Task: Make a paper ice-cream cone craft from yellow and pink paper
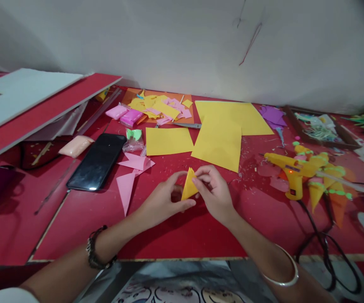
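Note:
A small folded yellow paper, pointed at the top, is held upright between my hands above the red table. My left hand has its thumb along the paper's lower edge and its fingers behind the left side. My right hand pinches the paper's right edge near the top between thumb and fingers. Just beyond lie flat yellow sheets, one of them larger. Pink folded paper pieces rest to the left of my left hand.
A black phone lies at the left. A yellow glue gun with a black cable stands at the right beside paper cones. Paper scraps, scissors and a brown tray are at the back.

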A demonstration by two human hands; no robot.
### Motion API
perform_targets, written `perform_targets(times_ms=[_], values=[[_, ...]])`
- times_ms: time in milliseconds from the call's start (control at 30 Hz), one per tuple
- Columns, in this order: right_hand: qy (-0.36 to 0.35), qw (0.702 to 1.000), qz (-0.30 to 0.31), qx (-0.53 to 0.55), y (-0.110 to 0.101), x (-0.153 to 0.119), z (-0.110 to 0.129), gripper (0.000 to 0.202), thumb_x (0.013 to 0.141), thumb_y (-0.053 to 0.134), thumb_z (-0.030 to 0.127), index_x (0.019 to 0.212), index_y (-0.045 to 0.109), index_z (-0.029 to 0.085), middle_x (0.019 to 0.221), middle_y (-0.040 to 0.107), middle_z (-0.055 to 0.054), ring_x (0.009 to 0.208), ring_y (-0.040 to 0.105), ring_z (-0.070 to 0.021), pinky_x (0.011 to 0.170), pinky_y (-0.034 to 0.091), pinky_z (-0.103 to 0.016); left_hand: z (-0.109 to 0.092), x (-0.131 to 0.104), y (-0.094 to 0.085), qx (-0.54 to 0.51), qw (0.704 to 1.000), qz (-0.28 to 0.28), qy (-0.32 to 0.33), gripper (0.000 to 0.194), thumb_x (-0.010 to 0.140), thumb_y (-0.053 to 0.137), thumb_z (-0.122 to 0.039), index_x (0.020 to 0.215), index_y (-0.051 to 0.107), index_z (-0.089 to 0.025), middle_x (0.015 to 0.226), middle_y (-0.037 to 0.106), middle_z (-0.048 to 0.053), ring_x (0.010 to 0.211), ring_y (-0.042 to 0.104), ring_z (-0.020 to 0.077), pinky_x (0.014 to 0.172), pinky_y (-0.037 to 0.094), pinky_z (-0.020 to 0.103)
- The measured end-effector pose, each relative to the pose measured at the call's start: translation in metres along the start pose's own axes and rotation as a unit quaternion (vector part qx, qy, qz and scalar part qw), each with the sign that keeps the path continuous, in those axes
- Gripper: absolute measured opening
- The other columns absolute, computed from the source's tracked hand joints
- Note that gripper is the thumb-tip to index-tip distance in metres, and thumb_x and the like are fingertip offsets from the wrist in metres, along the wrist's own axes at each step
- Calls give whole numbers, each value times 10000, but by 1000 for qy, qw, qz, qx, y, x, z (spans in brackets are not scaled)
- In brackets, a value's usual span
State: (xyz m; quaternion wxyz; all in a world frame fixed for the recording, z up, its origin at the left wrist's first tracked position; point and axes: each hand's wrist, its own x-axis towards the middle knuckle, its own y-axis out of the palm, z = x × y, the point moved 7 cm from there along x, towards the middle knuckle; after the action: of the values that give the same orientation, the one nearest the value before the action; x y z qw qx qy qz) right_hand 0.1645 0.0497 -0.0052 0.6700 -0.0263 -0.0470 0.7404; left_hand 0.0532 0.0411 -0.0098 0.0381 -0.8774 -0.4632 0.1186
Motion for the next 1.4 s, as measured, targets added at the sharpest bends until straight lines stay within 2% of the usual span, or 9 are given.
perform_targets(times_ms=[100,167,333,433,700,833,1033,1233,1400], values=[[3,1000,5,-1,2,0,0,187,802,491,306,955,405,244,709,555,32,530,511,-73,485,428,-194,2,1,1,45,999,0,-13,197,798,488,-349,834,473,-156,601,578,-21,513,565,97,473,400,179],[8,1000,17,-15,3,0,0,259,799,498,293,1031,390,247,653,541,44,536,516,-79,522,429,-206,3,1,1,58,998,5,-15,240,832,424,-356,708,459,-153,554,559,-25,480,549,85,456,389,169],[22,996,79,-24,10,0,1,289,757,546,269,1029,468,209,833,586,-15,756,566,-118,656,444,-237,7,0,3,21,999,40,-31,309,854,365,-391,711,485,-146,539,565,-23,458,534,71,459,405,159],[44,991,125,11,15,0,-2,140,758,541,291,832,513,176,707,562,9,611,534,-87,564,427,-209,8,-2,7,-20,997,70,-36,307,855,364,-393,742,497,-141,545,576,-20,462,539,69,471,416,159],[54,983,168,-40,18,-2,-6,272,800,479,379,653,509,152,550,501,28,494,441,-59,466,339,-180,9,-4,10,-81,989,118,-36,302,872,344,-373,816,518,-133,548,595,-11,484,561,71,506,434,163],[39,985,157,-59,15,-2,-3,322,821,444,392,622,515,149,539,506,26,481,448,-53,462,339,-172,8,-2,10,-104,988,111,-34,306,875,339,-365,823,524,-127,569,607,-2,474,556,67,500,437,167],[40,989,126,-71,11,-2,-2,372,849,380,406,604,503,154,444,472,43,390,431,-43,421,328,-166,8,1,4,-110,992,54,-40,321,856,373,-384,756,534,-125,540,604,-13,429,541,68,454,433,169],[-1,982,137,-130,9,0,5,317,827,428,369,610,526,161,493,508,25,463,472,-67,476,358,-194,8,-1,-11,40,999,-7,-29,373,836,412,-392,626,577,-132,414,566,-29,377,505,61,458,393,153],[0,984,169,-53,11,0,8,178,767,534,342,771,544,165,621,549,17,543,514,-78,517,394,-195,1,-5,-3,161,985,47,30,448,833,412,-413,517,559,-133,334,489,-37,328,457,42,437,342,129]])
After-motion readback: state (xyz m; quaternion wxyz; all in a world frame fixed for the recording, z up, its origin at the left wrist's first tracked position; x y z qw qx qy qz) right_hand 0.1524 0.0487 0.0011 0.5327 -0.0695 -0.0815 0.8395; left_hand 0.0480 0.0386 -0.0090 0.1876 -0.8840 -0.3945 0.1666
